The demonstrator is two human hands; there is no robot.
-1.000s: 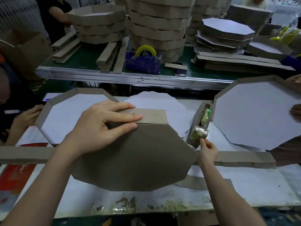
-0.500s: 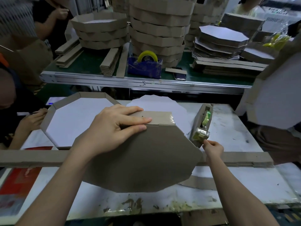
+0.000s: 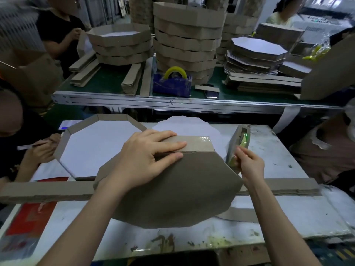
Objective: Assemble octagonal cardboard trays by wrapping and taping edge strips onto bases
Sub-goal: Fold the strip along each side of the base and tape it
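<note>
A brown octagonal base [image 3: 172, 191] lies tilted, brown side up, on the white table. My left hand [image 3: 148, 160] presses flat on its far edge, fingers spread over the folded edge strip [image 3: 197, 144], which carries shiny clear tape at its right end. My right hand [image 3: 247, 164] pinches the tape end at the cardboard-covered tape dispenser [image 3: 237, 144] just right of the base. A long flat edge strip [image 3: 48, 191] runs under the base across the table. A finished octagonal tray [image 3: 99, 144], white inside, lies to the left.
A white base sheet [image 3: 184, 125] lies behind the strip. Another person's hand with a pen [image 3: 40, 150] is at left; a person stands at right. The far green bench holds stacked trays [image 3: 184, 35], a blue tape dispenser [image 3: 172, 83], strip bundles and a base stack [image 3: 257, 50].
My right hand has moved up along the dispenser and closed on the tape end. The large tray at the right was lifted and carried out of view. My left hand stays pressed on the strip.
</note>
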